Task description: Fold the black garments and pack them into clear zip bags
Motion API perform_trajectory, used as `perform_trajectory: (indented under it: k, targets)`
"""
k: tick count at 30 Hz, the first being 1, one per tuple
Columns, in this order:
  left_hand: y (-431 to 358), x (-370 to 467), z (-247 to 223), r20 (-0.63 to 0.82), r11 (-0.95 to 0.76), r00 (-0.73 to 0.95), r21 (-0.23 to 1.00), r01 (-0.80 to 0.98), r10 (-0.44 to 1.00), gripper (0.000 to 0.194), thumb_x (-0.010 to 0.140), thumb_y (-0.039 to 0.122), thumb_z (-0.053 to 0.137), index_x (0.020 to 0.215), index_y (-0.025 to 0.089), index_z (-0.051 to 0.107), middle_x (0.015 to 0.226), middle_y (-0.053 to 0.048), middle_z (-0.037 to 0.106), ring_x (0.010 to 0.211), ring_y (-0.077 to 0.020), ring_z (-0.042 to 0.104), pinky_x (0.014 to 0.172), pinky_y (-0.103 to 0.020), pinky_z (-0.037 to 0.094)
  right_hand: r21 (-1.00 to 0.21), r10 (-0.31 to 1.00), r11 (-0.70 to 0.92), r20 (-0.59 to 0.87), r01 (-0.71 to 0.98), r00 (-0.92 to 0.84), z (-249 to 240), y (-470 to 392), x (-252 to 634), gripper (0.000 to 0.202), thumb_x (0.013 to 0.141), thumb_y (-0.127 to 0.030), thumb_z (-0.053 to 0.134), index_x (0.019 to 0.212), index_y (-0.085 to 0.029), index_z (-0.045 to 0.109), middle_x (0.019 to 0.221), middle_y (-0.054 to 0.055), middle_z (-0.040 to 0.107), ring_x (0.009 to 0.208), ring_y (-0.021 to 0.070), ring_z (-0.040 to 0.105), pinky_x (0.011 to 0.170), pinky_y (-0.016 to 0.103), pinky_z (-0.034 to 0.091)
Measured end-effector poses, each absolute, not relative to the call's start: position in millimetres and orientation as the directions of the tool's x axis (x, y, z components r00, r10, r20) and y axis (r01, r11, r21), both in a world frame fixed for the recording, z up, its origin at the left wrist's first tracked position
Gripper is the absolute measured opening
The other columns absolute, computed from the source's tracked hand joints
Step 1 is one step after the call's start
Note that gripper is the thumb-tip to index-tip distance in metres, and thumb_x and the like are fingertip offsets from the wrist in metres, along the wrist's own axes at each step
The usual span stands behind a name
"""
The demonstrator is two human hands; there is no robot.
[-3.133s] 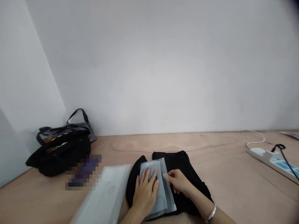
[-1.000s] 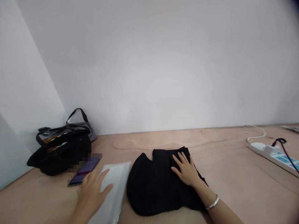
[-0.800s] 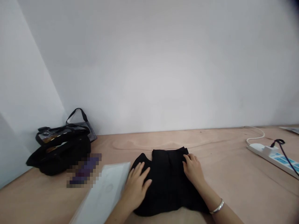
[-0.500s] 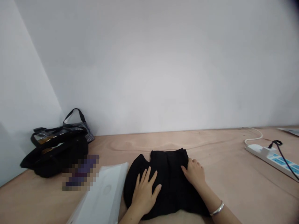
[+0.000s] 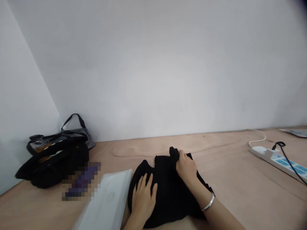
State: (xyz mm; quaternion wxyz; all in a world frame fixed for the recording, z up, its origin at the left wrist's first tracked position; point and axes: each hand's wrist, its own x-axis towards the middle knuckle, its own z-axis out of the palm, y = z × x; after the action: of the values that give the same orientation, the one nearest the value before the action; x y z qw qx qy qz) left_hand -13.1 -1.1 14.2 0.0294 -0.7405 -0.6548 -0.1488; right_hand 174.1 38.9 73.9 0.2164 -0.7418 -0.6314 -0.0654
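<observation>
A black garment (image 5: pixel 171 195) lies folded on the wooden table (image 5: pixel 240 182), near and just right of the scene's middle. Its cloth is a deep, even black, so dark that most of its folds are hard to make out; the left side swells in a rounded curve, a notch dips into the far edge beside a straighter section, and the near edge runs uneven. The left hand (image 5: pixel 143 196) rests palm down on the rounded part, its fingers extended and slightly spread, gripping nothing. The right hand (image 5: pixel 186 167), with a silver bangle (image 5: pixel 208 203) at its wrist, has its fingers closed on a gathered bit of the cloth at the far side, and the bunched end pokes up beyond the knuckles. Just left of the garment lie translucent white plastic pouches (image 5: pixel 105 201), and past them a purple thing (image 5: pixel 82 182) is too pixelated to identify. An open black bag (image 5: pixel 64 166) slumps at the far left before a striped bag (image 5: pixel 90 137); a white power strip (image 5: pixel 285 164) sits well apart on the right.
</observation>
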Motion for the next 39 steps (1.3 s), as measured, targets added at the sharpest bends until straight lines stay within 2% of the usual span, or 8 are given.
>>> perform_trajectory:
  k: [4,10,14,20,24,27,34,39]
  targets:
    - [-2,-14,11,0.208,-0.124,0.103,0.091,0.988,0.973,0.054,0.086,0.041,0.03,0.128,0.01,0.042,0.132,-0.014,0.042,0.123,-0.0267,0.035,0.1,-0.04,0.028,-0.339,0.95,0.035,0.302,0.94,0.074,74,41,127,0.034,0.079,-0.021,0.044,0.113,-0.017,0.043,0.095,0.011,0.061,0.085,0.0233,0.059,0.062,0.029,0.041]
    - [-6,-14,13,0.178,-0.126,0.107,0.1,0.987,0.978,0.058,0.086,0.042,0.027,0.127,0.004,0.042,0.13,-0.015,0.044,0.122,-0.0262,0.036,0.101,-0.04,0.027,-0.53,0.879,0.472,0.347,0.704,-0.328,45,38,126,0.03,0.084,-0.032,0.043,0.107,-0.016,0.054,0.105,0.01,0.06,0.099,0.0178,0.054,0.083,0.028,0.041]
    - [-7,-12,15,0.175,-0.123,0.104,0.102,0.987,0.979,0.059,0.086,0.042,0.025,0.126,0.003,0.042,0.13,-0.016,0.044,0.122,-0.0272,0.035,0.102,-0.041,0.026,-0.372,0.887,0.423,0.356,0.826,-0.294,38,41,176,0.04,0.087,-0.037,0.036,0.116,-0.016,0.052,0.125,0.01,0.049,0.12,0.0218,0.037,0.102,0.039,0.023]
    - [-6,-12,10,0.245,-0.131,0.098,0.122,0.984,0.964,0.057,0.085,0.039,0.031,0.128,0.003,0.039,0.132,-0.018,0.041,0.124,-0.0293,0.032,0.1,-0.043,0.029,-0.137,0.964,0.266,0.047,0.954,-0.262,9,47,231,0.066,0.084,-0.059,0.026,0.136,-0.019,0.025,0.142,0.01,0.021,0.131,0.0275,0.013,0.103,0.051,0.009]
    - [-9,3,17,0.427,-0.376,0.298,0.108,0.92,0.854,0.045,0.085,0.027,0.036,0.13,0.02,0.038,0.141,-0.008,0.028,0.13,-0.0256,0.018,0.103,-0.045,0.025,-0.089,0.965,0.259,0.06,0.962,-0.255,-3,48,233,0.067,0.084,-0.06,0.02,0.137,-0.019,0.021,0.143,0.009,0.019,0.131,0.0253,0.012,0.104,0.049,0.007]
    - [-7,28,24,0.394,-0.565,0.494,0.082,0.821,0.775,0.037,0.087,0.032,0.037,0.123,0.032,0.045,0.143,-0.002,0.024,0.132,-0.0245,0.013,0.104,-0.048,0.02,-0.085,0.965,0.255,0.086,0.963,-0.248,-4,48,231,0.066,0.084,-0.06,0.021,0.137,-0.019,0.023,0.142,0.009,0.021,0.131,0.0254,0.013,0.104,0.048,0.008]
    - [18,68,19,0.264,-0.345,0.311,0.092,0.934,0.913,0.048,0.086,0.047,0.032,0.124,0.024,0.047,0.142,-0.009,0.024,0.131,-0.0281,0.015,0.103,-0.051,0.016,-0.073,0.962,0.254,0.119,0.965,-0.244,-5,45,235,0.05,0.086,-0.027,0.027,0.136,-0.024,0.026,0.142,0.005,0.024,0.13,0.0215,0.017,0.103,0.048,0.012]
    - [16,40,35,0.302,-0.043,0.049,-0.025,0.999,0.952,0.062,0.087,0.037,0.032,0.137,0.003,0.017,0.134,-0.022,0.036,0.126,-0.0304,0.028,0.1,-0.046,0.025,-0.067,0.966,0.239,0.123,0.969,-0.229,-6,49,240,0.072,0.067,0.0,0.032,0.135,-0.021,0.028,0.142,0.003,0.025,0.13,0.0193,0.018,0.103,0.043,0.018]
